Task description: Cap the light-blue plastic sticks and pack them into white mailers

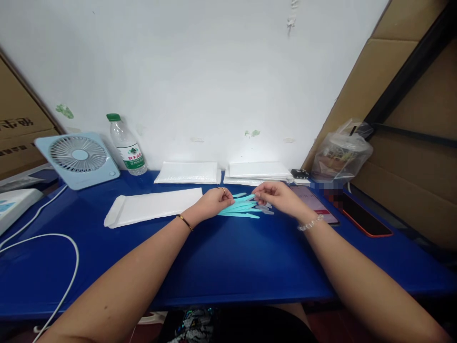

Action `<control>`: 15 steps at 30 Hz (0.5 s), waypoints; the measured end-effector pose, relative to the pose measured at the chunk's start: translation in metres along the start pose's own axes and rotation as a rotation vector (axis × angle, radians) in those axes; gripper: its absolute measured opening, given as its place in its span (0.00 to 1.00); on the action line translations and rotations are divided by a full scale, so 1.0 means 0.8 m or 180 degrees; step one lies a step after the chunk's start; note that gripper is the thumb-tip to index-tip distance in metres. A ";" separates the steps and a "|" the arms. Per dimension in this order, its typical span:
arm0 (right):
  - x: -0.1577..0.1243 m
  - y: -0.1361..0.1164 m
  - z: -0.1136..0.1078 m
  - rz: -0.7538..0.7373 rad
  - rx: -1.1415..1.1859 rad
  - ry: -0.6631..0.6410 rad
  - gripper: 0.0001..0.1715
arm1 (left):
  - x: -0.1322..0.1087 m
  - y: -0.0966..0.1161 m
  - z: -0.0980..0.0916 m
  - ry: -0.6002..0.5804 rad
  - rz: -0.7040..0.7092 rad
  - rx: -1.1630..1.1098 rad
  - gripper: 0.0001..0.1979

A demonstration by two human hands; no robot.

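Note:
A loose bunch of slim turquoise sticks, which look like eyebrow razors (243, 207), lies fanned out on the blue table. My left hand (216, 202) pinches one of them near its left end, thumb against fingers. At the other end of the same razor, the fingertips of my right hand (273, 196) are closed on its tip. Several small translucent pieces, like blade caps (266, 209), lie just under my right hand. Beside my left hand is a long white padded mailer (153, 207), its flap at the left end.
Stacked white mailers (189, 172) and more mailers (259, 170) lie along the wall. A blue fan (80, 159) and a water bottle (128, 147) stand left. On the right are a phone (364, 216), a lit screen (314, 205) and a bagged cup (341, 155). A white cable (76, 257) crosses the left side.

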State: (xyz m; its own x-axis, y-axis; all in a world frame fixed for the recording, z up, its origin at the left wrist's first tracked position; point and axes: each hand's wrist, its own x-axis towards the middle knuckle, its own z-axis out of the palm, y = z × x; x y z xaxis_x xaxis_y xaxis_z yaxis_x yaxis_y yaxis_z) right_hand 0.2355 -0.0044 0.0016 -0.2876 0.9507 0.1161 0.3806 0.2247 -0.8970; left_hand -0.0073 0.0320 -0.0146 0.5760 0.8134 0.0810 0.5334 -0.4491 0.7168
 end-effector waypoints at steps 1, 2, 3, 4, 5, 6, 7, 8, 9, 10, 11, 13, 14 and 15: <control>0.000 -0.002 0.003 0.0023 0.0036 -0.0081 0.17 | 0.000 0.001 0.000 0.0004 0.0019 -0.0031 0.15; 0.000 -0.003 0.004 0.0026 0.0021 -0.0119 0.17 | 0.001 0.002 -0.001 0.0027 0.0024 -0.0028 0.15; 0.001 -0.002 0.003 -0.0004 -0.0068 -0.0078 0.18 | 0.002 0.001 -0.002 0.0076 0.0012 0.0019 0.14; 0.002 0.000 -0.001 -0.0066 -0.0255 0.0049 0.18 | 0.004 -0.002 -0.003 0.0157 -0.0013 0.0108 0.14; 0.003 0.005 -0.006 -0.0152 -0.0537 0.0239 0.17 | 0.006 -0.005 -0.004 0.0255 -0.0051 0.0228 0.13; 0.005 0.011 -0.012 -0.0242 -0.0876 0.0442 0.16 | 0.008 -0.010 -0.006 0.0354 -0.0093 0.0375 0.13; 0.008 0.018 -0.019 -0.0313 -0.1229 0.0619 0.14 | 0.009 -0.015 -0.007 0.0439 -0.0133 0.0540 0.12; 0.010 0.026 -0.026 -0.0341 -0.1529 0.0717 0.13 | 0.011 -0.019 -0.009 0.0492 -0.0166 0.0709 0.11; 0.013 0.033 -0.031 -0.0321 -0.1724 0.0725 0.12 | 0.012 -0.022 -0.010 0.0518 -0.0183 0.0875 0.10; 0.015 0.041 -0.035 -0.0281 -0.1821 0.0669 0.11 | 0.013 -0.024 -0.010 0.0554 -0.0184 0.1038 0.09; 0.017 0.047 -0.037 -0.0242 -0.1834 0.0575 0.11 | 0.013 -0.024 -0.011 0.0617 -0.0166 0.1196 0.08; 0.021 0.055 -0.038 -0.0231 -0.1807 0.0372 0.12 | 0.011 -0.019 -0.010 0.0777 -0.0062 0.1436 0.10; 0.022 0.057 -0.037 -0.0259 -0.1822 0.0280 0.13 | 0.009 -0.016 -0.009 0.0809 0.0013 0.1487 0.12; 0.023 0.058 -0.036 -0.0293 -0.1857 0.0204 0.13 | 0.007 -0.012 -0.009 0.0766 0.0091 0.1490 0.12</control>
State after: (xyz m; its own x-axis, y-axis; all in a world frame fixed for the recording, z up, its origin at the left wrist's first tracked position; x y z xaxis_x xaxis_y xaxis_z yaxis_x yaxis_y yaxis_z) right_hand 0.2734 0.0299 -0.0256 -0.2955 0.9286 0.2242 0.7821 0.3700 -0.5014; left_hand -0.0134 0.0434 -0.0162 0.4652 0.8356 0.2923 0.7709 -0.5447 0.3302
